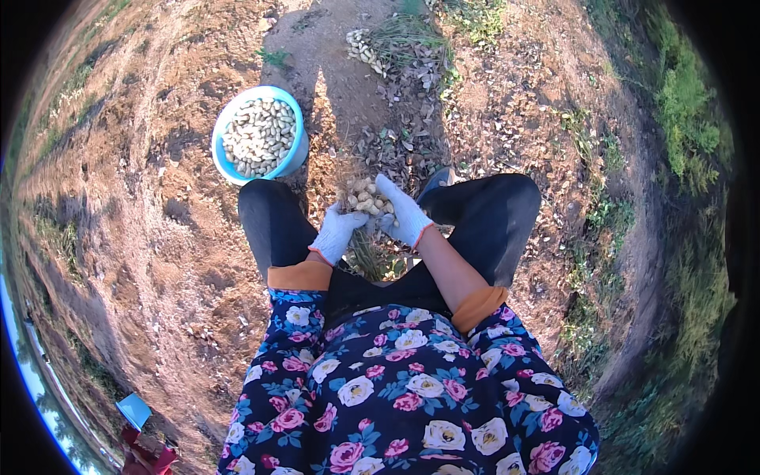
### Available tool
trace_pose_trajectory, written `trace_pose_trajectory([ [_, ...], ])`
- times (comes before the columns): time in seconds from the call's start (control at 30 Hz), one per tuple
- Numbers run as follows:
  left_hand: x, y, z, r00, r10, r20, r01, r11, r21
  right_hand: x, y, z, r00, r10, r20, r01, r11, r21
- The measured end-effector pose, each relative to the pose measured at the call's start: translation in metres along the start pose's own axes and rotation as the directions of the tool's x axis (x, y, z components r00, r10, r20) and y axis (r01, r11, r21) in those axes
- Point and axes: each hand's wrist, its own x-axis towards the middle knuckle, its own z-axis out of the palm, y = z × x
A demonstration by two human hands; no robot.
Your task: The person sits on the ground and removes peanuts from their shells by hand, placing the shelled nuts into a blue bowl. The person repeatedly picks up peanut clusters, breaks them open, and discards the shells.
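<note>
Between my knees, both hands in white knitted gloves with orange cuffs hold a peanut plant. My left hand [337,230] is closed around its stems, just below the root end. A cluster of peanuts in their shells [369,199] hangs at the roots, pale and roundish. My right hand [404,212] lies against the right side of the cluster, fingers curled under some pods and the thumb pointing up. Green stems [367,256] trail down from the hands between my thighs. A light blue plastic bucket [302,145], nearly full of peanuts, stands beyond my left knee.
Dry soil with leaf litter [404,142] surrounds my feet. Ahead lie a pile of peanuts [365,52] and pulled green plants [409,38]. Green bushes [683,107] line the far right. At the lower left are a person in red [148,457] and another blue bucket [134,411].
</note>
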Motion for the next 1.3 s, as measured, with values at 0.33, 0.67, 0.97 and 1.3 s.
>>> trace_pose_trajectory([
  [0.33,0.003,-0.006,-0.006,0.998,0.020,0.060,-0.018,0.999,-0.039,-0.006,-0.003,0.004,0.998,0.000,0.059,0.002,1.000,-0.023],
  [0.67,-0.002,-0.001,-0.002,0.997,-0.006,0.074,0.010,0.999,-0.053,-0.006,-0.003,0.007,0.997,-0.070,-0.037,0.062,0.983,-0.175],
  [0.97,0.003,-0.012,0.001,0.998,0.056,-0.029,-0.059,0.991,-0.117,0.000,0.001,0.002,0.990,-0.020,-0.137,0.004,0.993,-0.114],
  [1.3,0.003,-0.015,-0.003,1.000,0.014,-0.011,-0.015,0.992,-0.125,0.011,0.005,0.016,0.927,-0.318,-0.198,0.203,0.871,-0.448],
])
